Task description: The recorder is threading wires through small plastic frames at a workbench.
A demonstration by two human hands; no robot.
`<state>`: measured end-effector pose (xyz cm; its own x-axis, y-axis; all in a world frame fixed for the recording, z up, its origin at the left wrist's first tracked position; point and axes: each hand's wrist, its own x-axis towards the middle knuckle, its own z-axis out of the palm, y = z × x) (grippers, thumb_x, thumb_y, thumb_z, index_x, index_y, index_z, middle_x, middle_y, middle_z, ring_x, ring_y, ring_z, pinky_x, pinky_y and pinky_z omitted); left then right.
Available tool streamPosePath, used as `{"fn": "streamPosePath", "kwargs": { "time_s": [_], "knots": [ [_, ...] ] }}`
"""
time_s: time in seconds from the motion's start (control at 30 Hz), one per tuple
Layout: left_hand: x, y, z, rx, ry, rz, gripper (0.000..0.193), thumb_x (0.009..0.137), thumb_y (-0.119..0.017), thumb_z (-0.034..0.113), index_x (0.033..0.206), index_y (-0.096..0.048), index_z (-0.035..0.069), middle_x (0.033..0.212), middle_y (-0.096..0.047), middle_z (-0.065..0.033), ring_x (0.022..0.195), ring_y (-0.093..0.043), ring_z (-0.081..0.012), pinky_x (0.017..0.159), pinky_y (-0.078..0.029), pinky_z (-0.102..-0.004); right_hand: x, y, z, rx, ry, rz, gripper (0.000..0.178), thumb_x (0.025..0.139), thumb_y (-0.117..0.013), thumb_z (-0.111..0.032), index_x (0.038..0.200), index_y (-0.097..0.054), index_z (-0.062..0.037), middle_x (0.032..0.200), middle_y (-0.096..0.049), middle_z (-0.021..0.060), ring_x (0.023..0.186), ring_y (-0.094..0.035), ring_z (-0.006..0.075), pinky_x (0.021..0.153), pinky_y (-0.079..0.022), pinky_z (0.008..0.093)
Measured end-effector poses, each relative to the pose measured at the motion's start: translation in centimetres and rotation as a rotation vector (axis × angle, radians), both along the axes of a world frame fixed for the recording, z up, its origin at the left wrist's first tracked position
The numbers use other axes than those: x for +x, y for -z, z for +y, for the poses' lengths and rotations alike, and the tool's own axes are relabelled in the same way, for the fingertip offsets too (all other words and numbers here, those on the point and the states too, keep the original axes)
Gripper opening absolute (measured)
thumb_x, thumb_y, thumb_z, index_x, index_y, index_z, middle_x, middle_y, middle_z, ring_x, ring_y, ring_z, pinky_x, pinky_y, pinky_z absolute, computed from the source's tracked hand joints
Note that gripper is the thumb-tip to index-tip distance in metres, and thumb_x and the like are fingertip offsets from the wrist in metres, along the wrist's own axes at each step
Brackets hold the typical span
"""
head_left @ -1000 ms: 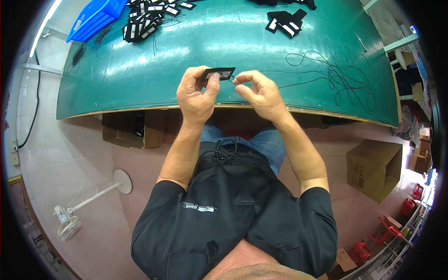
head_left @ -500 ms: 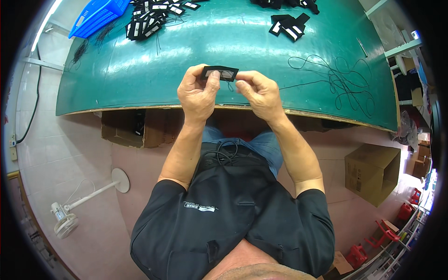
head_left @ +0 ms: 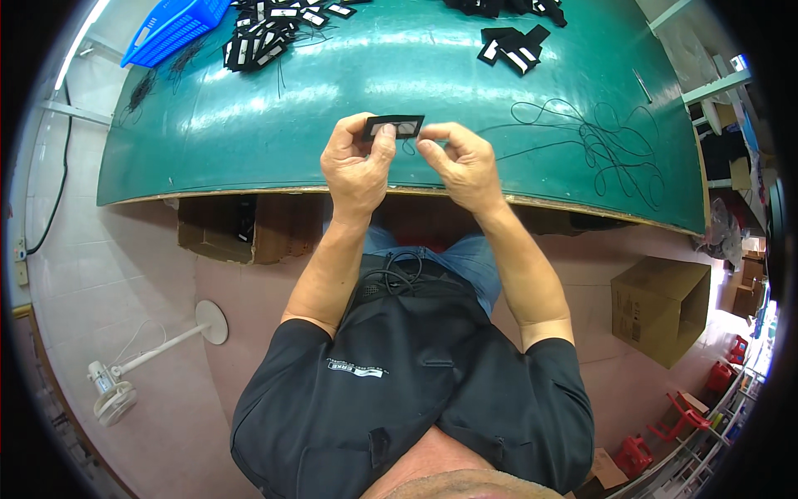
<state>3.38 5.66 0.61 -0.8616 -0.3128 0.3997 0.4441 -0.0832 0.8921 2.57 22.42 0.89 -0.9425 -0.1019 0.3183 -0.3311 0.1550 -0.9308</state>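
My left hand (head_left: 356,170) grips a small black rectangular fabric piece with a white label (head_left: 407,128), its thumb lying across the label. Close by the piece's right end, my right hand (head_left: 464,166) has thumb and forefinger pinched together on a thin dark cord. A small loop of cord hangs below the piece, between the hands. The cord (head_left: 532,150) trails off to the right into a loose tangle on the green table (head_left: 316,158). Exactly where the cord meets the piece is too small to make out.
Piles of similar black pieces lie at the far left (head_left: 258,41) and far right (head_left: 517,51). A blue plastic basket (head_left: 170,32) stands in the far left corner. Cardboard boxes sit under the table (head_left: 283,229) and on the floor at right (head_left: 648,308). A white fan (head_left: 116,399) is at left.
The black piece has tilted slightly, its right end higher, and moved a little with my left hand. A stretch of cord now shows curving beyond my right hand, which stays pinched close by.
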Motion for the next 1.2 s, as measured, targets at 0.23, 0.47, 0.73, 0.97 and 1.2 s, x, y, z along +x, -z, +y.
{"fn": "streamPosePath", "kwargs": {
  "time_s": [0.23,0.47,0.73,0.97,1.2],
  "knots": [
    [-0.3,0.5,-2.4,0.015,-0.092,-0.008,0.016,0.089,-0.07,0.001,0.102,-0.061,0.001,0.081,-0.06,0.0025,0.068,-0.052,-0.0016,0.058,-0.044,-0.018,-0.5,-0.5,6.2,-0.237,0.181,0.036,0.007,0.095,-0.064,-0.006,0.092,-0.069,-0.0022,0.073,-0.058,-0.0024,0.063,-0.047,0.0037,0.055,-0.038,0.0192],
    [-0.4,1.2,-0.6,-0.02,-0.073,-0.027,0.016,0.088,-0.071,0.002,0.101,-0.061,0.002,0.079,-0.058,0.0031,0.067,-0.051,-0.0018,0.058,-0.044,-0.0191,-0.8,-0.1,5.6,0.305,0.287,0.237,0.013,0.089,-0.069,-0.006,0.101,-0.07,-0.0031,0.083,-0.063,0.0002,0.065,-0.051,0.006,0.059,-0.042,0.0215],
    [0.3,0.9,0.9,-0.044,-0.004,-0.023,0.016,0.088,-0.071,0.002,0.101,-0.062,0.003,0.081,-0.061,0.0019,0.07,-0.053,-0.0039,0.06,-0.044,-0.0195,-0.3,-0.4,-2.2,0.139,0.062,0.277,0.012,0.086,-0.071,-0.004,0.097,-0.068,-0.0017,0.085,-0.065,0.0042,0.064,-0.052,0.0084,0.057,-0.041,0.024],
    [0.2,2.1,1.0,-0.183,-0.071,-0.056,0.013,0.086,-0.073,0.002,0.097,-0.065,0.004,0.084,-0.063,-0.0003,0.071,-0.056,-0.0047,0.061,-0.046,-0.0209,0.5,-0.3,-2.9,-0.033,0.006,0.155,0.01,0.084,-0.07,-0.001,0.093,-0.066,-0.0012,0.08,-0.063,0.0059,0.064,-0.056,0.0153,0.056,-0.045,0.0288],
    [0.3,2.8,0.6,-0.205,-0.035,-0.058,0.014,0.086,-0.073,0.001,0.097,-0.065,0.004,0.082,-0.064,-0.0008,0.071,-0.058,-0.0055,0.063,-0.047,-0.021,3.0,-2.3,-4.7,0.11,-0.162,0.459,0.005,0.088,-0.065,0.0,0.091,-0.062,-0.0013,0.075,-0.059,0.0083,0.063,-0.056,0.0172,0.057,-0.047,0.0311]
  ]
}}
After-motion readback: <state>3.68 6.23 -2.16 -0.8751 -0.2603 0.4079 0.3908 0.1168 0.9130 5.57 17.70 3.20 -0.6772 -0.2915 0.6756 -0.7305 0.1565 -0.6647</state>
